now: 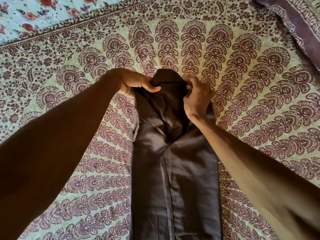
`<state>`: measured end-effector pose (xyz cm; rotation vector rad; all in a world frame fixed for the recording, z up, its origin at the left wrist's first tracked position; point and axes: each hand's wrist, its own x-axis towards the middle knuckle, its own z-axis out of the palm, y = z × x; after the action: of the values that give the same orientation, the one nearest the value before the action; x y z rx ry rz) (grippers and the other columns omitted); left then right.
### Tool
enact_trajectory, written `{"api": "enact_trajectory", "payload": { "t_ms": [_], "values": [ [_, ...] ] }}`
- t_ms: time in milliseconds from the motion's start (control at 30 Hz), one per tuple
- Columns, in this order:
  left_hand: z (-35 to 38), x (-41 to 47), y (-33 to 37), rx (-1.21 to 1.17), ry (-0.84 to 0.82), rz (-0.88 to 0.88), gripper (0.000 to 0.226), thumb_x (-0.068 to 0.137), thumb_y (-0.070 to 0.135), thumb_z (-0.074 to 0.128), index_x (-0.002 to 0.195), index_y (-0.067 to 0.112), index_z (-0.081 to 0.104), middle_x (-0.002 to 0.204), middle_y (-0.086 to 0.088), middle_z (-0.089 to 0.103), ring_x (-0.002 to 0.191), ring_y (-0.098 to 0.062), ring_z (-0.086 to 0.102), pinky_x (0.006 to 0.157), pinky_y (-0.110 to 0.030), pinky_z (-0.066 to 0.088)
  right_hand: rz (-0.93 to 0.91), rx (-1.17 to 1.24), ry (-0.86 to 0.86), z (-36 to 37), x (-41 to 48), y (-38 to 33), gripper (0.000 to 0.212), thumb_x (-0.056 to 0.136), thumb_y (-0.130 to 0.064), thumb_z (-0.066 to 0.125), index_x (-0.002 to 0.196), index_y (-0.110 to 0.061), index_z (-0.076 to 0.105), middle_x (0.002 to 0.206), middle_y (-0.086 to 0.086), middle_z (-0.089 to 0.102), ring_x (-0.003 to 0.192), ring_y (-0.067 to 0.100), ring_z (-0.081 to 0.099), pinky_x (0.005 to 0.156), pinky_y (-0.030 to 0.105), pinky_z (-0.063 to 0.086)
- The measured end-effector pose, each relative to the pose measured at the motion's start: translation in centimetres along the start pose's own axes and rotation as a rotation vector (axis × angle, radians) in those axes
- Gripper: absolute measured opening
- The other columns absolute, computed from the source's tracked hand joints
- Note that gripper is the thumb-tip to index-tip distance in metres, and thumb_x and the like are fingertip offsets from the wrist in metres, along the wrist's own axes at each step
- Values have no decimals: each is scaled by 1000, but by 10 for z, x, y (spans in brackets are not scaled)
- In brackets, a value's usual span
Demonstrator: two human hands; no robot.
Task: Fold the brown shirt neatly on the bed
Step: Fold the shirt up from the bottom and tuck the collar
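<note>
So your brown shirt [183, 179] is lying on the bedspread [251, 75] as a long narrow strip. It runs from 6 o'clock up to about the middle of the view, with the side edges folded in and meeting along a line down the centre. You've got both hands on the far end. Your left hand [138, 84] has its fingers curled round the cloth from the 9 o'clock side, and your right hand [197, 99] pinches it from 3 o'clock. That end sits lifted and bunched between them. A floral sheet [26, 14] shows at 11 o'clock and a dark bordered cloth [297, 19] at 1 o'clock.
</note>
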<state>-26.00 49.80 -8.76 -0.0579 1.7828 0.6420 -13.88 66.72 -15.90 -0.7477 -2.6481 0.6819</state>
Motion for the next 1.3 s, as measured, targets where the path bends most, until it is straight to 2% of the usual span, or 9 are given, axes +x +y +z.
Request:
{"api": "enact_trajectory", "payload": {
  "t_ms": [200,367,600,700,800,933,1100,1200,1300],
  "values": [
    [-8,8,-7,71,-18,79,67,61,55,82,117,21,67,123,-5,67,116,-22,62,106,-43,44,-44,-48,12,5,-3,8,15,94,-24,52,108,-25,59,102,-5,69,109,25,52,95,44,28],
    [1,12,-4,-97,-21,131,25,86,9,67,110,13,66,101,-5,71,86,-17,70,82,-33,58,-139,-206,-26,5,-7,8,32,91,-38,54,119,-23,57,113,2,66,115,28,50,102,48,29],
    [10,10,-13,569,609,375,56,83,39,70,127,13,47,119,-13,61,112,-33,57,93,-44,46,-208,-285,-149,-19,-45,-1,55,98,-48,35,144,-18,42,153,8,37,143,30,27,118,55,12],
    [20,6,-30,416,905,373,65,81,52,66,128,17,40,116,-12,63,107,-33,60,88,-47,49,-229,-325,-269,-25,-73,8,63,99,-57,24,149,-21,33,160,9,23,149,31,15,119,57,5],
    [24,16,-57,142,726,257,81,73,49,72,132,5,40,122,-23,59,114,-40,57,91,-49,49,-242,-321,-383,-19,-85,24,68,96,-63,18,153,-25,23,163,8,12,150,30,6,118,59,4],
    [29,22,-75,-35,807,403,59,71,31,76,117,6,46,109,-20,63,95,-31,62,77,-46,54,-231,-326,-424,-8,-85,29,70,96,-65,16,155,-29,14,164,5,5,151,27,0,117,60,3],
    [83,-1,-75,178,1280,321,47,94,41,46,132,13,42,141,-19,41,130,-33,39,108,-52,32,-178,-237,-259,-28,-84,25,58,101,-52,25,152,-23,25,162,5,16,150,26,10,119,54,13],
    [141,-14,-93,322,1208,537,38,96,35,44,126,13,50,130,-14,49,117,-29,47,99,-46,40,-146,-282,-254,-35,-89,38,60,102,-50,24,154,-19,21,163,7,12,150,26,8,119,54,13],
    [164,5,-125,474,1093,514,61,96,51,35,145,14,37,151,-9,36,141,-28,30,114,-46,25,-189,-378,-360,-27,-85,54,66,99,-59,17,155,-23,12,164,7,4,151,28,3,117,62,9]
  ]
}}
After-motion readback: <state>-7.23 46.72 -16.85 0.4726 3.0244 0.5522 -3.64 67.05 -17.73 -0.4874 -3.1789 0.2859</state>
